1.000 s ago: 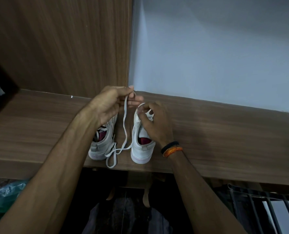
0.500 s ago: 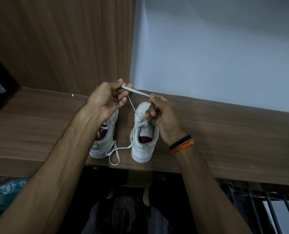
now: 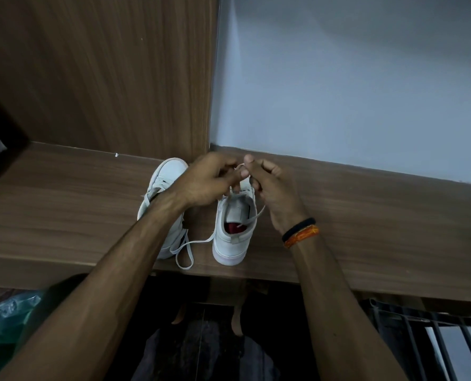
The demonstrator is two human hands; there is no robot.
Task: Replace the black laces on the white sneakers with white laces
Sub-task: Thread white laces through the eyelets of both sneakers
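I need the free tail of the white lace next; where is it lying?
In the head view the loose end of the white lace lies looped on the wooden shelf, between the heels of the two sneakers, near the front edge.

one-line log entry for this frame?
step: lacing right sneaker | left hand: pinches white lace | right hand: pinches lace | left sneaker: laced

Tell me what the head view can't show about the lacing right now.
- Front eyelets of the right sneaker: hidden behind both hands.
- Where the left hand and right hand pinch the white lace: fingers cover it.
- Left sneaker: its rear half is behind the left forearm.
- Black laces: none can be made out.
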